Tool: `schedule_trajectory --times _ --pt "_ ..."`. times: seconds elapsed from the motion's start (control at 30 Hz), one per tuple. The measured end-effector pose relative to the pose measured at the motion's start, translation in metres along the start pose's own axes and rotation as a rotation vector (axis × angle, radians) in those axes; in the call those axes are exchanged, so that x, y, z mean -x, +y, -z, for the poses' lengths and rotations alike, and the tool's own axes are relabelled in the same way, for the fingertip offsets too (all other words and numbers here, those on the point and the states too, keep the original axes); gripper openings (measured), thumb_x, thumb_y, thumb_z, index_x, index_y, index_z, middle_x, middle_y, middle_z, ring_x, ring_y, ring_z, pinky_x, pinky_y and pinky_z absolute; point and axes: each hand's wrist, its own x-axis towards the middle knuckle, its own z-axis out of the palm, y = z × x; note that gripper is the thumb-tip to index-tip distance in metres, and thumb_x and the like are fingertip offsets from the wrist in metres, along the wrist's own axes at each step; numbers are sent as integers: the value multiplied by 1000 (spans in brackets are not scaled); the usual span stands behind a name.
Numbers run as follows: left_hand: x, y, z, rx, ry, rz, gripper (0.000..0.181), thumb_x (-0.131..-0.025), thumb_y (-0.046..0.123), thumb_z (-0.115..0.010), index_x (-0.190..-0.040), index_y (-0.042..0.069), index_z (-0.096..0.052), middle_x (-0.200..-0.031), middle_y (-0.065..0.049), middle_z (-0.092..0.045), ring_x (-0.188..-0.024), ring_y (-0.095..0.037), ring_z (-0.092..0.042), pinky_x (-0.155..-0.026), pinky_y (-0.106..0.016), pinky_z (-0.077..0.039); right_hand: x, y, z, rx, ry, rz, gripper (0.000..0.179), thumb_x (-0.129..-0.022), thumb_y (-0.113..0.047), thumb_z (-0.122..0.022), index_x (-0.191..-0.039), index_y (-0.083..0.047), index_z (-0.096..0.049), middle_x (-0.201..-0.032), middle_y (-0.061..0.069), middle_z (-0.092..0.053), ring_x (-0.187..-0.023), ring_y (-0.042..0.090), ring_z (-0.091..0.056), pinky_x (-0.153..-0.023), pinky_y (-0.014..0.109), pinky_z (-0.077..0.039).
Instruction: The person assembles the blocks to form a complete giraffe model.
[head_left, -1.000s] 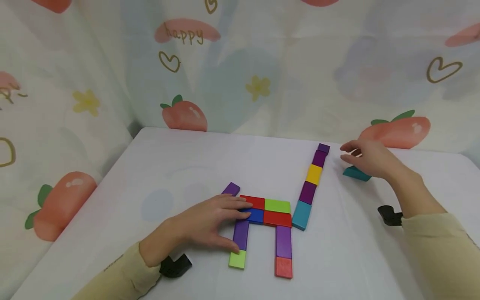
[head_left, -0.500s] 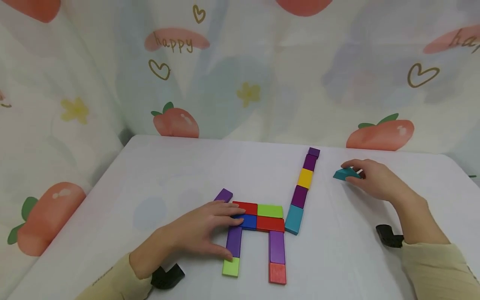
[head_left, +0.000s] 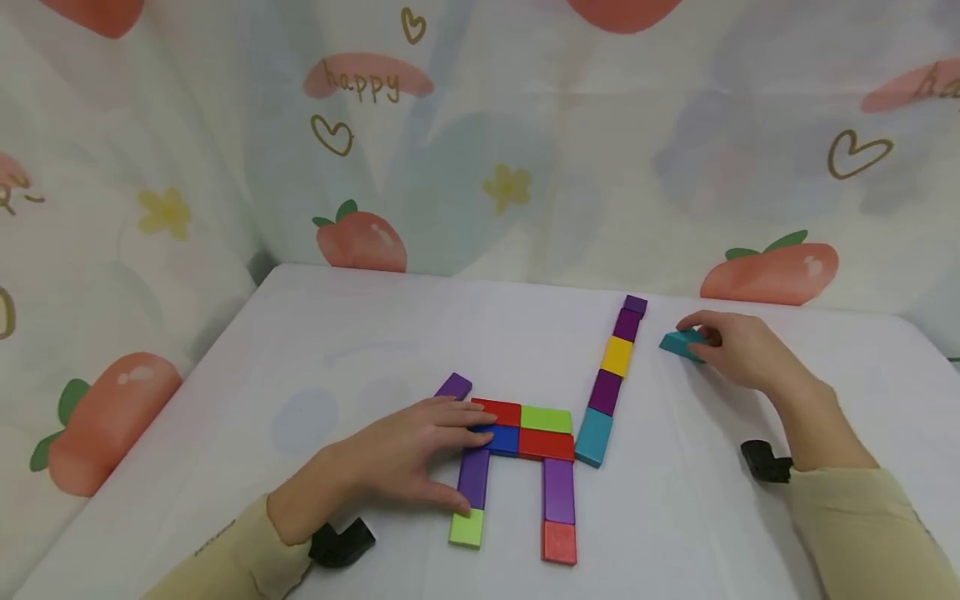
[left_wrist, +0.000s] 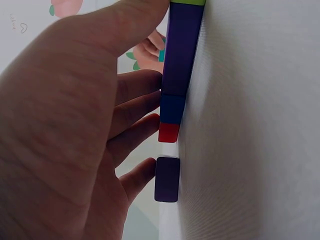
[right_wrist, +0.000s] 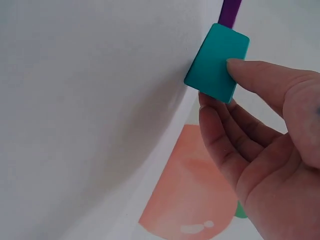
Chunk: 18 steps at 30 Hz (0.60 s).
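My right hand (head_left: 738, 350) pinches a teal block (head_left: 675, 343) with slanted ends between thumb and fingers, right of a slanting column of blocks. In the right wrist view, the teal block's (right_wrist: 217, 62) flat face shows under the thumb. My left hand (head_left: 397, 446) lies spread over the left end of a flat block figure, fingertips right at the red block (head_left: 502, 412), the blue block (head_left: 504, 441) and a tilted purple block (head_left: 454, 386). Its thumb reaches the joint of a purple leg block (head_left: 473, 479) and a lime green block (head_left: 467, 529).
The column runs from a teal rectangular block (head_left: 594, 437) through a yellow block (head_left: 617, 357) to a small purple block (head_left: 636, 306) near the table's back edge. A second purple leg (head_left: 558, 492) ends in a coral block (head_left: 559, 543). Patterned cloth (head_left: 570, 150) hangs behind the white table.
My right hand has taken hold of the teal block with slanted ends and moved it slightly left, toward the column. The left hand stays in place on the figure.
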Motion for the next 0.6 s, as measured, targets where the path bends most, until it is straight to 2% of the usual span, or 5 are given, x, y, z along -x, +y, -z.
schedule_trajectory --times 0.23,0.4,0.6 --pt "-1 1 0 4 4 5 77 -85 60 -74 -145 16 -57 -157 5 -41 -146 -14 -31 -119 -41 -25 -21 -1 3 3 -2 0 31 -98 -5 -62 -127 2 -60 -99 20 -57 -94 38 -50 -81 52 -50" --pt "-1 1 0 3 -8 13 78 -84 60 -74 -146 16 -57 -157 6 -40 -147 -13 -30 -120 -41 -24 -28 -2 1 -8 -9 -51 33 -98 -6 -60 -131 0 -58 -108 27 -56 -99 43 -50 -87 57 -51" --pt "-1 0 -2 8 6 13 78 -84 60 -74 -145 16 -58 -157 6 -41 -147 -13 -31 -119 -41 -25 -35 -2 1 0 1 -51 34 -99 -6 -58 -133 0 -58 -113 30 -56 -100 44 -51 -88 59 -50"
